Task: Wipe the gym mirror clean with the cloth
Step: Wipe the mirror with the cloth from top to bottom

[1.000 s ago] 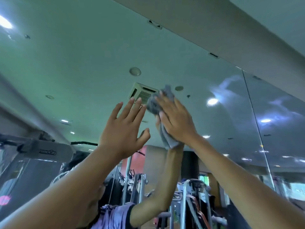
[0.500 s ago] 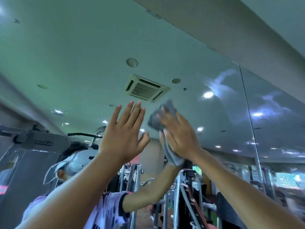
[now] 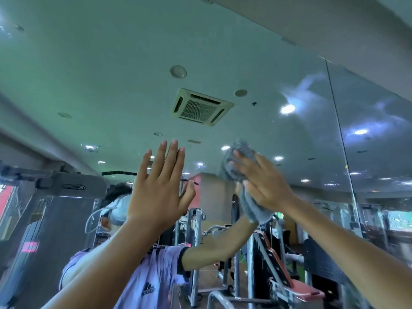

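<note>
Fingers (image 3: pixel 246 162) of right hand (image 3: pixel 267 186), straight and slightly spread, press grey cloth (image 3: pixel 254 210) flat on mirror (image 3: pixel 111 74), right of centre. Left hand (image 3: pixel 156 197), fingers straight and together, apparently touches the mirror: its palm may smudge it; ungripped, the cloth may slip down.

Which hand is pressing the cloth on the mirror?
The right hand, flat over the grey cloth; the left hand is bare, fingers straight and pointing up.

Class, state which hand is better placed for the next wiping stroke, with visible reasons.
Right: the right hand presses the grey cloth against the mirror; the left hand is open, holding nothing.
</note>
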The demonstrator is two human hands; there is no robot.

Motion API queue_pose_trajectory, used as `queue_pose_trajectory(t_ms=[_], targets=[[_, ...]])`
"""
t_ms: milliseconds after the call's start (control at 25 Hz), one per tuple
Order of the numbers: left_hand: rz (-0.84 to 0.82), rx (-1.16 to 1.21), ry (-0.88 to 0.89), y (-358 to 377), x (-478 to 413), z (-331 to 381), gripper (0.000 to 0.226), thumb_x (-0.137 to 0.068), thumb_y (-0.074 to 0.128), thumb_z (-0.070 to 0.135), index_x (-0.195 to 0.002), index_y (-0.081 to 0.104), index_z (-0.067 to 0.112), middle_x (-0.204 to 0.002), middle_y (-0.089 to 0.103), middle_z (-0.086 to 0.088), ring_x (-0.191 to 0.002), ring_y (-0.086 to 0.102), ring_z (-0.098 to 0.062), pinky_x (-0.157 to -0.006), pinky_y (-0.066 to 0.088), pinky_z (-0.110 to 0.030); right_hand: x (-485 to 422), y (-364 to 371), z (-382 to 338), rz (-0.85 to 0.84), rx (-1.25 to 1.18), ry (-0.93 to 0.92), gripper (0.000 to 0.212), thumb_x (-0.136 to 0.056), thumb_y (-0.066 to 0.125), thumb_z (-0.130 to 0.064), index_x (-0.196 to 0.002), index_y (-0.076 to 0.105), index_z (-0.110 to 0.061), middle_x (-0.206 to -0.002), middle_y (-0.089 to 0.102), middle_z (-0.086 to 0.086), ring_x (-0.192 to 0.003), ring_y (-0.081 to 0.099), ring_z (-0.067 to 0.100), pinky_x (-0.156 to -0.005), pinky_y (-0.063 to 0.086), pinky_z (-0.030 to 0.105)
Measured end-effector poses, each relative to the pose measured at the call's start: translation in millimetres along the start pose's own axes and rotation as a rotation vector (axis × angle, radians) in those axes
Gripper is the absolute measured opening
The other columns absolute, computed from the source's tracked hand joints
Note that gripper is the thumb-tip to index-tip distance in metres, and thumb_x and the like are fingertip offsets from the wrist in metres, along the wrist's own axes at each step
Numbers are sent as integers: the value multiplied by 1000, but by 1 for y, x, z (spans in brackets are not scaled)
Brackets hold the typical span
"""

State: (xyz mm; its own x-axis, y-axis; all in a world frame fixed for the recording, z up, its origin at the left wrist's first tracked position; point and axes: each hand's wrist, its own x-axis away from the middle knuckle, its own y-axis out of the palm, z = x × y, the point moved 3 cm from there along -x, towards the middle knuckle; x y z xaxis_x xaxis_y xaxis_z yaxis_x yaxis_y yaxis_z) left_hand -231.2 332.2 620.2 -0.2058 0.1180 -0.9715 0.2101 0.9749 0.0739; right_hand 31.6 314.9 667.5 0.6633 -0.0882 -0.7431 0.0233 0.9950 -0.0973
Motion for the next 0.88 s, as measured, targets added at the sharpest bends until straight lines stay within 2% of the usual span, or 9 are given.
queue_pose_trajectory(t_ms=[80,200,240,320,440,560,680,800,880], targets=[[5,-2,1,0,4,0,73,-96,31,47,-151,33,0,-161,26,-18,-150,21,-32,-119,16,-52,-17,-2,37,54,2,308,57,-98,26,-34,-154,27,-22,-160,30,2,-142,35,30,-112,36,54],[3,-6,-8,0,1,2,73,-95,32,46,-151,35,0,-160,27,-18,-150,22,-32,-119,17,-53,-73,-5,20,176,-137,736,62,-98,14,-42,-155,25,-20,-163,19,-1,-150,19,26,-120,22,50],[4,-4,-12,-1,2,2,73,-96,31,47,-151,35,0,-160,27,-18,-150,22,-32,-119,18,-53,-78,-4,-7,190,-152,703,57,-101,17,-40,-155,24,-23,-163,16,-3,-151,14,25,-121,20,50],[-5,-6,-3,-1,6,1,73,-97,28,48,-152,34,0,-161,26,-18,-150,22,-32,-120,17,-54,-50,0,-61,170,-112,332,50,-103,26,-34,-153,28,-25,-161,22,-2,-150,17,26,-120,23,47],[-10,4,14,-3,17,2,72,-98,27,47,-152,33,0,-161,26,-18,-150,22,-32,-120,16,-54,9,-3,-51,78,-19,-125,45,-103,27,-30,-147,36,-23,-156,33,-1,-145,27,28,-119,20,39],[1,15,-6,-4,19,3,70,-99,27,45,-152,32,0,-161,26,-18,-150,23,-33,-120,16,-54,-5,-4,-1,156,-12,313,52,-98,32,-25,-149,38,-17,-157,35,3,-139,36,29,-111,35,49],[-6,12,-13,-6,23,5,69,-99,29,44,-153,31,0,-161,25,-18,-150,22,-33,-120,17,-55,-23,0,-48,231,-117,724,56,-100,24,-33,-152,36,-18,-161,26,0,-148,23,29,-118,26,53],[-43,7,24,-8,53,13,68,-101,25,43,-153,28,-1,-162,22,-19,-151,19,-35,-121,16,-56,44,9,-117,116,-47,335,50,-105,20,-31,-154,29,-24,-162,26,1,-149,22,30,-116,28,56],[-60,-9,58,-12,70,18,68,-102,24,43,-154,25,-1,-163,20,-19,-151,17,-34,-122,13,-55,78,6,-104,50,-9,246,49,-107,16,-33,-153,27,-23,-160,31,5,-147,28,31,-110,36,59]])
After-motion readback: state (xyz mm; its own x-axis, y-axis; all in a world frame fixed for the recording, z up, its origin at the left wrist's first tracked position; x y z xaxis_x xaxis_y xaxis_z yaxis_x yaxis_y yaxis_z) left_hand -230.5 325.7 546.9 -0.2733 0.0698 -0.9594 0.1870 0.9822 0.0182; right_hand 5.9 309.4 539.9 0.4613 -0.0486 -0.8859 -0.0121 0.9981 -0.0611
